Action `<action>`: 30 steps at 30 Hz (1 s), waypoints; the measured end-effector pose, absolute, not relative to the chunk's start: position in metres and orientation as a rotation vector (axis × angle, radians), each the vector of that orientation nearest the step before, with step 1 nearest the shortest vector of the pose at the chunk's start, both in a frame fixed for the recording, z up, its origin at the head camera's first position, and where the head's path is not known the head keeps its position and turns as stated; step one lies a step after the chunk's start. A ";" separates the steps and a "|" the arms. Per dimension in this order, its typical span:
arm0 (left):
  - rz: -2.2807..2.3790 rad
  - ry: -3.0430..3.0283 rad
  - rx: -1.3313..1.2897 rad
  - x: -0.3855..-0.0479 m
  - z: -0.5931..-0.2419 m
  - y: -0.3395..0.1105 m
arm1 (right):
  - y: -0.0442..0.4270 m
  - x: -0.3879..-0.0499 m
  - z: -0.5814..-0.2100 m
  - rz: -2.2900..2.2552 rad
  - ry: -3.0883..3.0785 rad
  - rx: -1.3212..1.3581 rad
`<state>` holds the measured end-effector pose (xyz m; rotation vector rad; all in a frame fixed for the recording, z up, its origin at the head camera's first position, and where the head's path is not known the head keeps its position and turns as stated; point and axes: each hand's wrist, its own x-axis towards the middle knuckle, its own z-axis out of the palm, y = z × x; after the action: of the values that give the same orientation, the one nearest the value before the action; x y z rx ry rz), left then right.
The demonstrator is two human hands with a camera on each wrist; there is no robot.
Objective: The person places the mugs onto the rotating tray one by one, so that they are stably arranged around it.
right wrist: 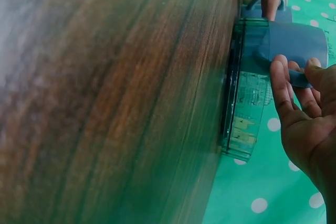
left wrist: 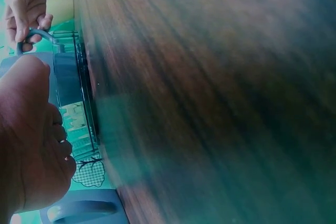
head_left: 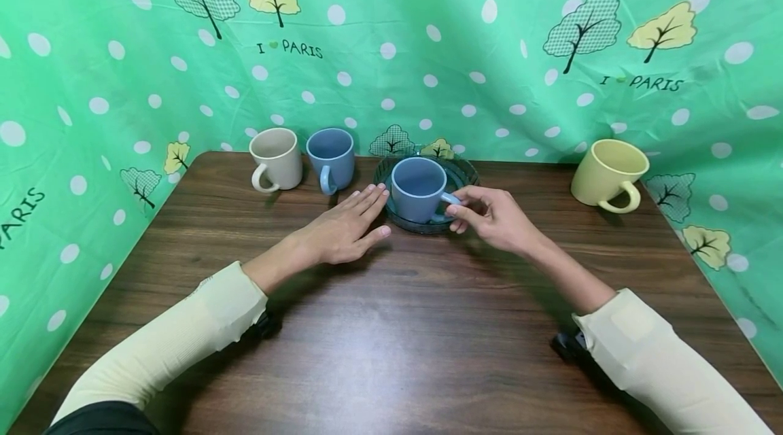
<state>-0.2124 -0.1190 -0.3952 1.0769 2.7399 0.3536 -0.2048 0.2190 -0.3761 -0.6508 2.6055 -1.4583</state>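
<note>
A blue mug (head_left: 419,192) stands upright inside a clear glass dish (head_left: 467,173) near the back of the table. My right hand (head_left: 498,219) pinches the mug's handle between thumb and fingers, which the right wrist view also shows on the same mug (right wrist: 296,45). My left hand (head_left: 342,228) lies to the left of the dish, fingers straight, with the fingertips at the dish's rim beside the mug. Whether they touch the glass or the mug, I cannot tell.
A second blue mug (head_left: 331,158) and a pale grey mug (head_left: 276,158) stand behind the left hand. At the right back is a yellow mug (head_left: 608,173). A green dotted cloth (head_left: 391,81) hangs along the back of the dark wooden table (head_left: 379,340).
</note>
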 end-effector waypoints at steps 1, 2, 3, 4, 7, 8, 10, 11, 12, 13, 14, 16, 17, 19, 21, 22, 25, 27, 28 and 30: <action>0.353 2.739 1.076 -0.212 -0.395 -0.119 | 0.218 -0.204 -0.376 -1.459 2.605 -0.650; 0.352 2.740 1.076 -0.212 -0.395 -0.119 | 0.218 -0.204 -0.376 -1.459 2.603 -0.646; 0.350 2.740 1.076 -0.212 -0.395 -0.119 | 0.217 -0.203 -0.376 -1.459 2.601 -0.642; 0.348 2.740 1.076 -0.212 -0.395 -0.120 | 0.216 -0.203 -0.376 -1.460 2.598 -0.639; 0.346 2.740 1.074 -0.212 -0.396 -0.120 | 0.213 -0.200 -0.375 -1.469 2.579 -0.626; 0.347 2.740 1.073 -0.212 -0.396 -0.120 | 0.213 -0.200 -0.375 -1.471 2.574 -0.621; 0.347 2.739 1.070 -0.212 -0.395 -0.120 | 0.211 -0.199 -0.375 -1.479 2.564 -0.615; 0.349 2.738 1.069 -0.212 -0.395 -0.120 | 0.210 -0.199 -0.375 -1.481 2.561 -0.612; 0.348 2.739 1.067 -0.212 -0.395 -0.120 | 0.210 -0.199 -0.375 -1.483 2.558 -0.609; 0.349 2.739 1.064 -0.212 -0.395 -0.120 | 0.209 -0.199 -0.375 -1.486 2.555 -0.606; 0.350 2.739 1.062 -0.213 -0.396 -0.120 | 0.209 -0.199 -0.375 -1.487 2.553 -0.603; 0.349 2.741 1.058 -0.213 -0.396 -0.120 | 0.209 -0.199 -0.375 -1.488 2.549 -0.597; 0.348 2.742 1.057 -0.214 -0.396 -0.120 | 0.209 -0.198 -0.375 -1.487 2.549 -0.594; 0.348 2.742 1.054 -0.214 -0.396 -0.120 | 0.209 -0.198 -0.375 -1.482 2.549 -0.588; 0.350 2.744 1.052 -0.214 -0.396 -0.120 | 0.210 -0.198 -0.374 -1.476 2.549 -0.588; 0.354 2.745 1.051 -0.214 -0.396 -0.121 | 0.210 -0.198 -0.374 -1.471 2.548 -0.588; 0.361 2.751 1.047 -0.215 -0.396 -0.121 | 0.210 -0.198 -0.374 -1.457 2.546 -0.598; 0.361 2.754 1.046 -0.215 -0.397 -0.122 | 0.211 -0.197 -0.373 -1.448 2.550 -0.596; 0.360 2.756 1.046 -0.216 -0.397 -0.122 | 0.212 -0.197 -0.373 -1.442 2.554 -0.592; 0.355 2.761 1.048 -0.216 -0.397 -0.122 | 0.216 -0.196 -0.373 -1.432 2.570 -0.581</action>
<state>-0.2159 -0.1217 -0.3973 1.0475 2.7615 0.3551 -0.1962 0.2156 -0.3725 -0.5807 2.5705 -1.4317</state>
